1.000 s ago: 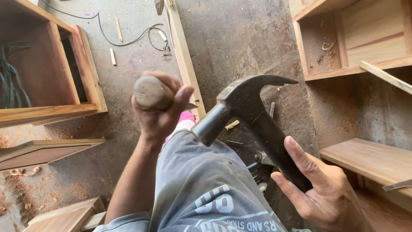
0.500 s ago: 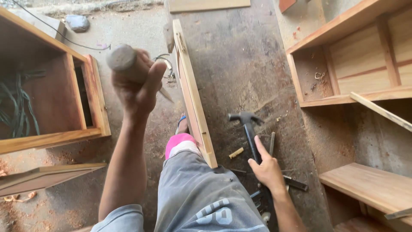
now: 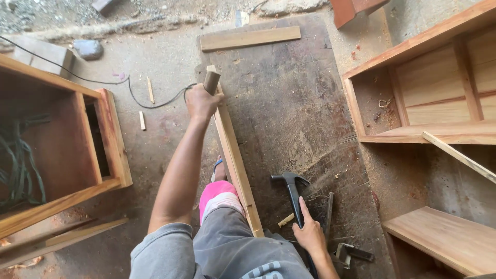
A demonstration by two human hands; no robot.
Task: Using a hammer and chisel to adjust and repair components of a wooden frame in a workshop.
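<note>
My left hand [image 3: 202,102] is stretched forward and closed around a short wooden handle [image 3: 211,80], held at the far end of a long wooden strip [image 3: 235,163]. The strip lies lengthwise on a dark worn board [image 3: 299,124] on the floor, running back toward my knee. My right hand [image 3: 310,233] rests low on the handle of a black claw hammer [image 3: 291,187], which lies flat on the board with its head pointing away from me. Its fingers lie over the handle; whether they grip it I cannot tell.
An open wooden cabinet [image 3: 62,155] stands at the left with green cord inside. Wooden shelving [image 3: 439,103] stands at the right. A black cable [image 3: 124,85] crosses the concrete floor. A short plank [image 3: 250,37] lies at the board's far end. Small metal tools [image 3: 351,252] lie by my right hand.
The hammer has gone from raised in front of me down onto the board. My left hand has reached forward with the wooden handle to the strip's far end.
</note>
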